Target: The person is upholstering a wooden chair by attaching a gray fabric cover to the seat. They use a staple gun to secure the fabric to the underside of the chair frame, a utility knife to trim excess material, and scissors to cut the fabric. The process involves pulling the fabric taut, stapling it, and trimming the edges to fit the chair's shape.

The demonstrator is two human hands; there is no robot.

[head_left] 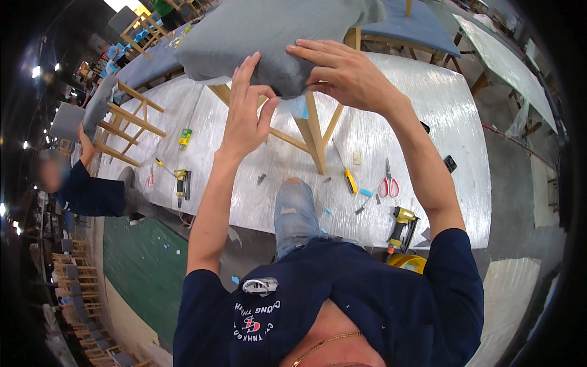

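Observation:
Grey fabric (269, 37) covers the seat of a wooden chair, whose pale leg (312, 131) stands below its near corner. My left hand (244, 119) is at the left of that corner, its fingers apart and one stretched up against the fabric; its thumb is near the lower edge. From the right, my right hand (354, 76) presses the fabric at the corner, with two fingers along the top and the rest bent at the fold. A bit of light blue material (298, 107) shows under the fabric's edge.
The chair stands on a plastic-wrapped table (434, 110). On it lie red-handled scissors (389, 183), a yellow-handled screwdriver (350, 180), a staple gun (402, 229) and another staple gun (181, 183). A co-worker (92, 192) at the left holds another chair (125, 116).

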